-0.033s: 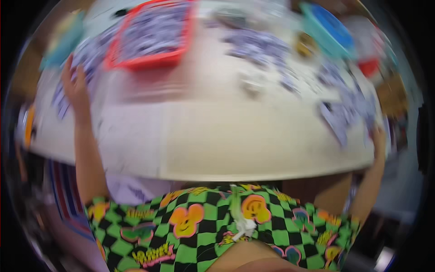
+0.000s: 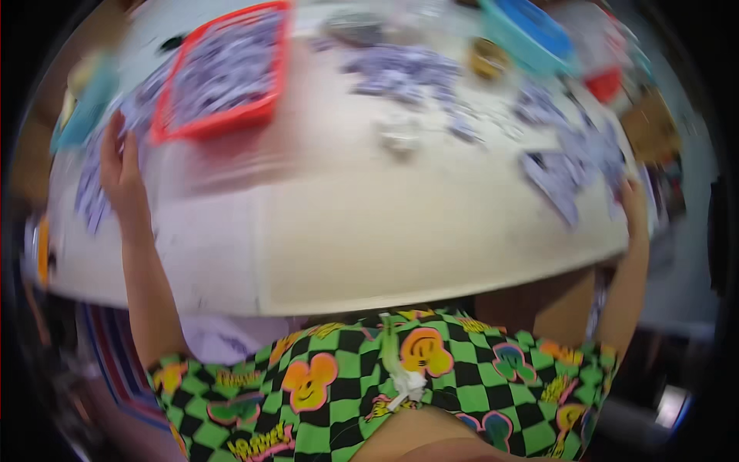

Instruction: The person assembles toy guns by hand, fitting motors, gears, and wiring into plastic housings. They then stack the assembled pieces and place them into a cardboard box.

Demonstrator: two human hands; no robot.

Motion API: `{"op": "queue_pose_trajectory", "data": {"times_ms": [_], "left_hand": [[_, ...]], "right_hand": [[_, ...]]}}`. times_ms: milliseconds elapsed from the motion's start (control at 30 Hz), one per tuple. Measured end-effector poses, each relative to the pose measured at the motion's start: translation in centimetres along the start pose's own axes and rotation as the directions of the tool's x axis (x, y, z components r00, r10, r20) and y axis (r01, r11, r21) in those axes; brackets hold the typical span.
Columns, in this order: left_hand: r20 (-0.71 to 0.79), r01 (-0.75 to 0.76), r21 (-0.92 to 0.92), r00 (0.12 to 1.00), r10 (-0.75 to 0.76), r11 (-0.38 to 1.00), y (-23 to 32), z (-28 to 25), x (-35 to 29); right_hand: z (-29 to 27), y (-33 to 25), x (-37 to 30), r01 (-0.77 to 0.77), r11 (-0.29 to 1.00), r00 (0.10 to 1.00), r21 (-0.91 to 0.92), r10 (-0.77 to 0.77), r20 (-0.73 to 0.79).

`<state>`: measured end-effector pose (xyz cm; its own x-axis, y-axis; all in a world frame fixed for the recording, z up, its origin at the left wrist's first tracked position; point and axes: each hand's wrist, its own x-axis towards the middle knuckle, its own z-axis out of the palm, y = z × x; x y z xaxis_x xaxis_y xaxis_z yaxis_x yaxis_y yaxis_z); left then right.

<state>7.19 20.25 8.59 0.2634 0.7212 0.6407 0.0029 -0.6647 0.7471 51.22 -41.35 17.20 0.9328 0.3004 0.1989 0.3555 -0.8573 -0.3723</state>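
Observation:
My left hand point(image 2: 123, 169) is raised at the left side of the table, its fingers stretched and apart, with nothing seen in them. Just beyond and beside it lies a spread of pale purple pieces point(image 2: 94, 196); whether the fingers touch them cannot be made out. At the right edge of the table, my right hand point(image 2: 633, 204) is against the end of a heap of larger, flat, pale purple pieces point(image 2: 566, 169). Its fingers are blurred and partly hidden, so a grip does not show.
A red basket point(image 2: 223, 129) full of small purple pieces stands at the far left. More purple pieces point(image 2: 404, 71), a clear crumpled item point(image 2: 399, 137) and a yellow-brown tape roll point(image 2: 489, 58) lie farther right. Teal and blue basins point(image 2: 531, 42) stand at the back right, near a cardboard box point(image 2: 650, 127).
The whole view has swung, so the table and its things sit farther left in the picture. Both arms keep nearly the same pose; the right hand appears slightly higher.

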Motion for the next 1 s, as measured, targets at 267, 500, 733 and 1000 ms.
{"op": "queue_pose_trajectory", "data": {"times_ms": [267, 500, 733, 1000], "left_hand": [[0.889, 0.745, -0.325, 0.451, -0.080, 0.583, 12.3, 14.6, -9.7], [0.923, 0.858, -0.352, 0.385, -0.016, 0.375, 14.1, 12.3, -9.3], [0.782, 0.783, -0.579, 0.612, -0.120, 0.225, 10.0, 7.6, -7.0], [0.428, 0.699, -0.421, 0.715, -0.553, 0.579, -1.5, -0.2, 7.6]], "right_hand": [[5.3, -19.7, -5.4, 0.176, 0.944, 0.967, 0.280, -0.218, 0.128], [8.6, -33.2, -7.4, 0.544, 0.761, 0.736, 0.352, -0.635, 0.235], [10.8, -36.7, -9.6, 0.539, 0.666, 0.726, 0.516, -0.678, 0.117], [9.2, -28.1, -11.1, 0.371, 0.818, 0.830, 0.440, -0.505, 0.238]]}}
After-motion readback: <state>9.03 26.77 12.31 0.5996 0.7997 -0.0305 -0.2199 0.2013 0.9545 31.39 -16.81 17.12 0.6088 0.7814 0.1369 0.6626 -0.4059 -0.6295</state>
